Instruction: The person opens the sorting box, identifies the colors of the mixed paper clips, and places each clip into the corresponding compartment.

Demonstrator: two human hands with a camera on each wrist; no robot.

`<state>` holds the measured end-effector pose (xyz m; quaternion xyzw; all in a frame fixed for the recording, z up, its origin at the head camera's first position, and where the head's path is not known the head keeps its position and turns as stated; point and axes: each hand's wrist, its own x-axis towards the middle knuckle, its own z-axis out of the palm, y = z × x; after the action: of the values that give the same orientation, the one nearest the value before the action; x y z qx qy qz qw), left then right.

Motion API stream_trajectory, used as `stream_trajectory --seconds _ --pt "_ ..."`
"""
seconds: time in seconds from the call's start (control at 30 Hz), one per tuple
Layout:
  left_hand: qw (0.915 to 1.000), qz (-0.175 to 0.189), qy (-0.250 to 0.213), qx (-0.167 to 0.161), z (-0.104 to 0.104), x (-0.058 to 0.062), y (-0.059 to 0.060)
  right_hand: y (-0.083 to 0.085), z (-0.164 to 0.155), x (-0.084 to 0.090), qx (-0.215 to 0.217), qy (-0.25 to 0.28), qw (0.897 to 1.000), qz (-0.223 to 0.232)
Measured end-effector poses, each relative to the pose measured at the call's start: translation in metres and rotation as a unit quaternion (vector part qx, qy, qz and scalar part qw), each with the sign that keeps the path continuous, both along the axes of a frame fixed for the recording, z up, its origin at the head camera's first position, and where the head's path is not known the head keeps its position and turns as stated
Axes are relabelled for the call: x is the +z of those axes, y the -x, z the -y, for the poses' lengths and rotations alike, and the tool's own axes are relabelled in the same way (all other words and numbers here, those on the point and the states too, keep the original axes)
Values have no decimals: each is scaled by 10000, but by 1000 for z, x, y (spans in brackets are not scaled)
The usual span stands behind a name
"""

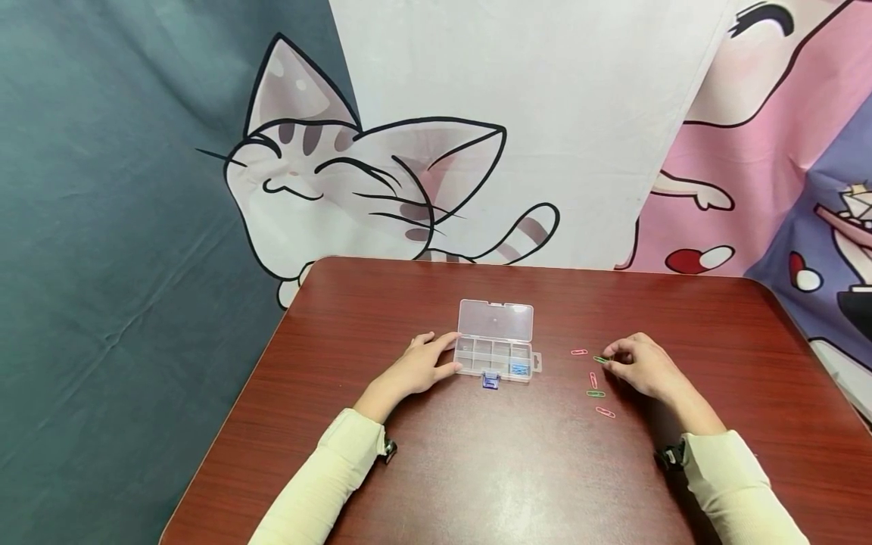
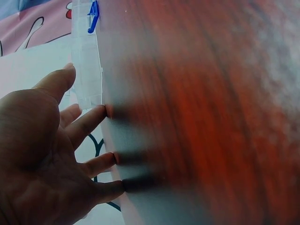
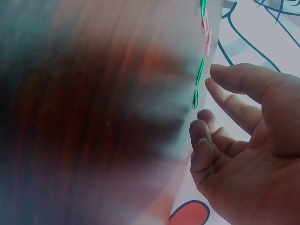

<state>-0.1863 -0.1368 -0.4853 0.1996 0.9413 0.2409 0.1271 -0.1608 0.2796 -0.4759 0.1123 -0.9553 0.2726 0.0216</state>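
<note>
A clear plastic compartment box [image 1: 482, 362] stands on the table with its lid [image 1: 496, 320] raised back. Several blue paper clips [image 1: 520, 369] lie in its front right compartment. My left hand [image 1: 424, 365] rests at the box's left end, fingers spread, thumb and index finger beside it; the left wrist view shows these fingers [image 2: 89, 124] loosely extended. Over on the right, my right hand [image 1: 640, 367] is just above a green paper clip [image 1: 600, 359]. In the right wrist view, its thumb and index finger stand apart, near two green clips [image 3: 200, 72], with nothing between them.
Pink paper clips [image 1: 593, 380] and another green clip [image 1: 596, 393] lie loose between the box and my right hand. A blue latch [image 1: 490, 381] hangs at the box's front. Behind the brown table [image 1: 381, 303] hangs a printed cat cloth [image 1: 545, 91].
</note>
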Motion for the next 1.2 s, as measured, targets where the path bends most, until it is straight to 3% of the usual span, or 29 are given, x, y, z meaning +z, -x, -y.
stream_trajectory --seconds 0.5,0.9,1.2 --pt "10000 9 40 24 0 0 0 5 3 -4 -14 -149 9998 151" --pt "10000 -50 13 -18 0 1 0 6 4 -5 17 -261 9997 -37" --pt "10000 -49 13 -32 0 1 0 7 5 -4 -12 -396 9991 148"
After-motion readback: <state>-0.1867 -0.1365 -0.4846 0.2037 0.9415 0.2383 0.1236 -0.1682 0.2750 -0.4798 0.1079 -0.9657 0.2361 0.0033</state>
